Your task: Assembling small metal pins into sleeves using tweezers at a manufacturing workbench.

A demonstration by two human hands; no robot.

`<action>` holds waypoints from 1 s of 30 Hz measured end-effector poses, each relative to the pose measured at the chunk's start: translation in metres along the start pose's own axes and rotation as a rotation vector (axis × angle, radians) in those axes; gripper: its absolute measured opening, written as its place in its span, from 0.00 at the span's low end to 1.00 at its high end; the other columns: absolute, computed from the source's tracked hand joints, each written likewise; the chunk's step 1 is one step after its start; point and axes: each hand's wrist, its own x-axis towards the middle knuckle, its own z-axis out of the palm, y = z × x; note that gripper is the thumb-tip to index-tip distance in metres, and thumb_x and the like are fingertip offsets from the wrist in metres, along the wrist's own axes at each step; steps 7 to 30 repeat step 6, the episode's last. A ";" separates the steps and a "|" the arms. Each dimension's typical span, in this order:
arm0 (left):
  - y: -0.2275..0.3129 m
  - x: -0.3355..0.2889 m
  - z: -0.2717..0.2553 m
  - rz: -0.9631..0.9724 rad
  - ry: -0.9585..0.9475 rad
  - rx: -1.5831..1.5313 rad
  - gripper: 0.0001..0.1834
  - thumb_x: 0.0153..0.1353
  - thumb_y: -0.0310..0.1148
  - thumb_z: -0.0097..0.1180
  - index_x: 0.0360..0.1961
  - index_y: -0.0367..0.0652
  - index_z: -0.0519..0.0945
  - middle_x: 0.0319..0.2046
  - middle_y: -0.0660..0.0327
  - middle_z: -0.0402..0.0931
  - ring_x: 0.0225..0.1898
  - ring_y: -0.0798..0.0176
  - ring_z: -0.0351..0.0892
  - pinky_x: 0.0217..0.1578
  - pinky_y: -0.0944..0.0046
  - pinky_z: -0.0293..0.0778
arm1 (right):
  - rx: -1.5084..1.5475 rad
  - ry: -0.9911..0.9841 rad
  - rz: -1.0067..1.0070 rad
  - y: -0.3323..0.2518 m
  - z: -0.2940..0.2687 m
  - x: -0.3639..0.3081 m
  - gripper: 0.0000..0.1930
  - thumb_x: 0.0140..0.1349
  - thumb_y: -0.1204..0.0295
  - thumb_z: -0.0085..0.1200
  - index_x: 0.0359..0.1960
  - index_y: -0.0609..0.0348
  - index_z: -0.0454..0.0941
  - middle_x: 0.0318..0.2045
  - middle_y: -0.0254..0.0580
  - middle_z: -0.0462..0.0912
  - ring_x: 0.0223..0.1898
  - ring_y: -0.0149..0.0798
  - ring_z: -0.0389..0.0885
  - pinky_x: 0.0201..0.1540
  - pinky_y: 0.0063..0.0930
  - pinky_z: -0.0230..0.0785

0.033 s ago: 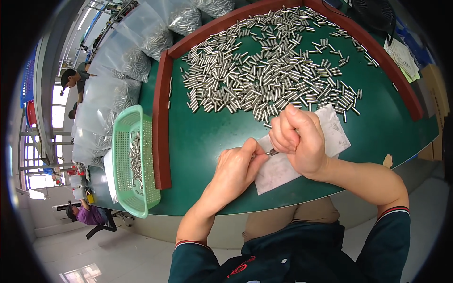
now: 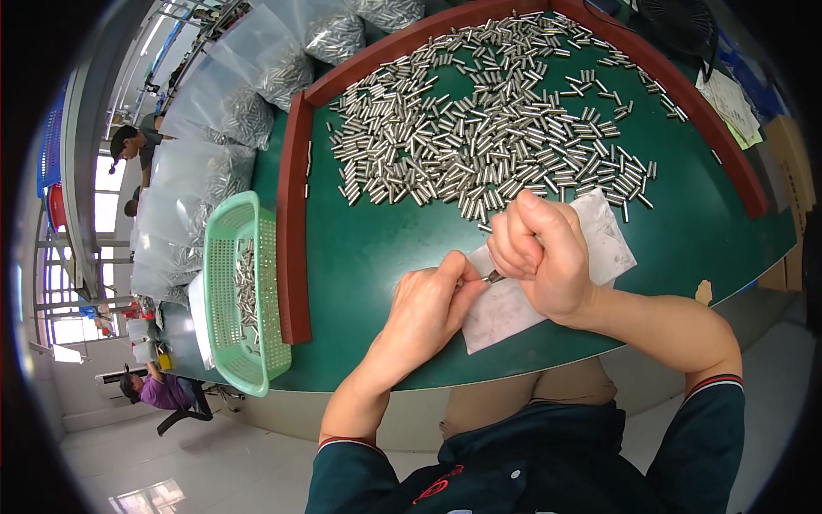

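Note:
My left hand is closed in a pinch, thumb and forefinger pressed on a small metal pin that is mostly hidden. Just to its right, my right hand is curled into a fist against the other end of the metal. What lies inside that fist is covered by the fingers. Beneath both hands is a smudged white cloth, slanting across the green table. Beyond the hands spreads a broad heap of short shiny metal pins.
Dark red wooden rails frame the pins. Left of them stands a light green plastic basket with some pins inside. Clear bags of pins line the far left. A black fan stands at the back right. Other people are at left.

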 end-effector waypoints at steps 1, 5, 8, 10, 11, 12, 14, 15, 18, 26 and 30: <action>-0.001 0.000 0.000 -0.002 0.004 0.003 0.08 0.49 0.27 0.53 0.24 0.37 0.67 0.15 0.54 0.72 0.19 0.50 0.72 0.19 0.58 0.66 | 0.003 0.001 0.001 0.001 0.001 0.001 0.22 0.62 0.65 0.30 0.08 0.53 0.53 0.06 0.30 0.54 0.09 0.24 0.46 0.13 0.19 0.41; -0.002 -0.001 -0.001 -0.018 -0.010 0.000 0.08 0.49 0.27 0.53 0.24 0.37 0.67 0.16 0.54 0.72 0.19 0.50 0.72 0.19 0.58 0.66 | 0.013 -0.012 0.020 0.000 0.002 0.001 0.23 0.62 0.64 0.30 0.08 0.53 0.53 0.06 0.30 0.54 0.09 0.24 0.46 0.13 0.19 0.41; -0.002 -0.001 -0.001 -0.025 -0.012 -0.005 0.08 0.50 0.27 0.53 0.25 0.38 0.67 0.16 0.54 0.72 0.19 0.50 0.72 0.19 0.57 0.66 | 0.010 -0.018 0.023 0.000 0.001 0.001 0.23 0.62 0.64 0.30 0.08 0.53 0.53 0.06 0.30 0.54 0.09 0.24 0.46 0.13 0.19 0.41; -0.002 -0.001 -0.001 -0.025 -0.012 -0.005 0.08 0.50 0.27 0.53 0.25 0.38 0.67 0.16 0.54 0.72 0.19 0.50 0.72 0.19 0.57 0.66 | 0.010 -0.018 0.023 0.000 0.001 0.001 0.23 0.62 0.64 0.30 0.08 0.53 0.53 0.06 0.30 0.54 0.09 0.24 0.46 0.13 0.19 0.41; -0.002 -0.001 -0.001 -0.025 -0.012 -0.005 0.08 0.50 0.27 0.53 0.25 0.38 0.67 0.16 0.54 0.72 0.19 0.50 0.72 0.19 0.57 0.66 | 0.010 -0.018 0.023 0.000 0.001 0.001 0.23 0.62 0.64 0.30 0.08 0.53 0.53 0.06 0.30 0.54 0.09 0.24 0.46 0.13 0.19 0.41; -0.002 -0.001 -0.001 -0.025 -0.012 -0.005 0.08 0.50 0.27 0.53 0.25 0.38 0.67 0.16 0.54 0.72 0.19 0.50 0.72 0.19 0.57 0.66 | 0.010 -0.018 0.023 0.000 0.001 0.001 0.23 0.62 0.64 0.30 0.08 0.53 0.53 0.06 0.30 0.54 0.09 0.24 0.46 0.13 0.19 0.41; -0.002 -0.001 -0.001 -0.025 -0.012 -0.005 0.08 0.50 0.27 0.53 0.25 0.38 0.67 0.16 0.54 0.72 0.19 0.50 0.72 0.19 0.57 0.66 | 0.010 -0.018 0.023 0.000 0.001 0.001 0.23 0.62 0.64 0.30 0.08 0.53 0.53 0.06 0.30 0.54 0.09 0.24 0.46 0.13 0.19 0.41; -0.002 -0.001 -0.001 -0.025 -0.012 -0.005 0.08 0.50 0.27 0.53 0.25 0.38 0.67 0.16 0.54 0.72 0.19 0.50 0.72 0.19 0.57 0.66 | 0.010 -0.018 0.023 0.000 0.001 0.001 0.23 0.62 0.64 0.30 0.08 0.53 0.53 0.06 0.30 0.54 0.09 0.24 0.46 0.13 0.19 0.41; -0.002 -0.001 -0.001 -0.025 -0.012 -0.005 0.08 0.50 0.27 0.53 0.25 0.38 0.67 0.16 0.54 0.72 0.19 0.50 0.72 0.19 0.57 0.66 | 0.010 -0.018 0.023 0.000 0.001 0.001 0.23 0.62 0.64 0.30 0.08 0.53 0.53 0.06 0.30 0.54 0.09 0.24 0.46 0.13 0.19 0.41; -0.002 -0.001 -0.001 -0.025 -0.012 -0.005 0.08 0.50 0.27 0.53 0.25 0.38 0.67 0.16 0.54 0.72 0.19 0.50 0.72 0.19 0.57 0.66 | 0.010 -0.018 0.023 0.000 0.001 0.001 0.23 0.62 0.64 0.30 0.08 0.53 0.53 0.06 0.30 0.54 0.09 0.24 0.46 0.13 0.19 0.41; -0.002 -0.001 -0.001 -0.025 -0.012 -0.005 0.08 0.50 0.27 0.53 0.25 0.38 0.67 0.16 0.54 0.72 0.19 0.50 0.72 0.19 0.57 0.66 | 0.010 -0.018 0.023 0.000 0.001 0.001 0.23 0.62 0.64 0.30 0.08 0.53 0.53 0.06 0.30 0.54 0.09 0.24 0.46 0.13 0.19 0.41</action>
